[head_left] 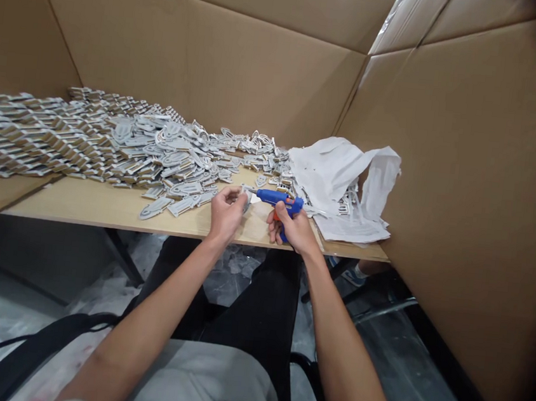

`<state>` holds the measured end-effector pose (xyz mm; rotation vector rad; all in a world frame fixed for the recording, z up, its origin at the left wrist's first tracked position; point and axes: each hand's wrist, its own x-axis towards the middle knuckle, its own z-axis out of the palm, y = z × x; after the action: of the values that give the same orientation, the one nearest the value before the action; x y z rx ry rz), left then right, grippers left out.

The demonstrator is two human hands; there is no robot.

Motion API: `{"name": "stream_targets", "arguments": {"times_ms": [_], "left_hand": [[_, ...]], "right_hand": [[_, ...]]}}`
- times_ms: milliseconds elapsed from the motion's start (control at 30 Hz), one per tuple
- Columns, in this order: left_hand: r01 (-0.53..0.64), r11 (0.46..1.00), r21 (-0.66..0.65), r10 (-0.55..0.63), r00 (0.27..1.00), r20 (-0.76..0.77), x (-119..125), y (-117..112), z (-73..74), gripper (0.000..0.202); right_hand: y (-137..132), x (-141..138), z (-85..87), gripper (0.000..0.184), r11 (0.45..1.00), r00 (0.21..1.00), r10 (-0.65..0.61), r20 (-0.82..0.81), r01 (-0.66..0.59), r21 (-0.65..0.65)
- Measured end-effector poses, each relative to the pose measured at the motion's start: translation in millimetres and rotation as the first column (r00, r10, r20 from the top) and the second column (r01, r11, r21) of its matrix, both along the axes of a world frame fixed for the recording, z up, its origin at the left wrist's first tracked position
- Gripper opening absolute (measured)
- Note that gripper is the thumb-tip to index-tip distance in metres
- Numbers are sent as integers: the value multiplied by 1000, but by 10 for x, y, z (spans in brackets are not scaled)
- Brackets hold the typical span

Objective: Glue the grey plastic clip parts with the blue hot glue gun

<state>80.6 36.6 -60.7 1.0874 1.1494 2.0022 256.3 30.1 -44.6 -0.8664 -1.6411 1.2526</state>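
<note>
My right hand (292, 227) is wrapped round the grip of a blue glue gun (273, 196) with an orange trigger. The gun's nozzle points left, at a small flat grey-and-white cutout piece (248, 197). That piece is pinched between the thumb and fingers of my left hand (227, 212), just above the table's front part. Whether the nozzle touches the piece I cannot tell. Left of my hands lies a heap of similar grey cutout pieces (172, 152), some of them near my left hand.
Stacked rows of layered pieces (31, 131) fill the table's left side. Crumpled white paper (329, 168) covers more pieces on the right. Cardboard walls (272, 67) enclose the wooden table (104, 206) at the back and sides. Below its front edge are my legs (256, 308).
</note>
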Motion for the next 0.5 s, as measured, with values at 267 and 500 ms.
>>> {"name": "stream_targets", "arguments": {"times_ms": [267, 500], "left_hand": [[1, 1000, 3, -1, 999, -34, 4, -14, 8, 12], [4, 1000, 18, -3, 999, -53, -3, -21, -2, 13]], "right_hand": [[7, 1, -15, 69, 1000, 1000, 5, -13, -5, 6], [8, -11, -15, 71, 1000, 1000, -21, 11, 21, 3]]}}
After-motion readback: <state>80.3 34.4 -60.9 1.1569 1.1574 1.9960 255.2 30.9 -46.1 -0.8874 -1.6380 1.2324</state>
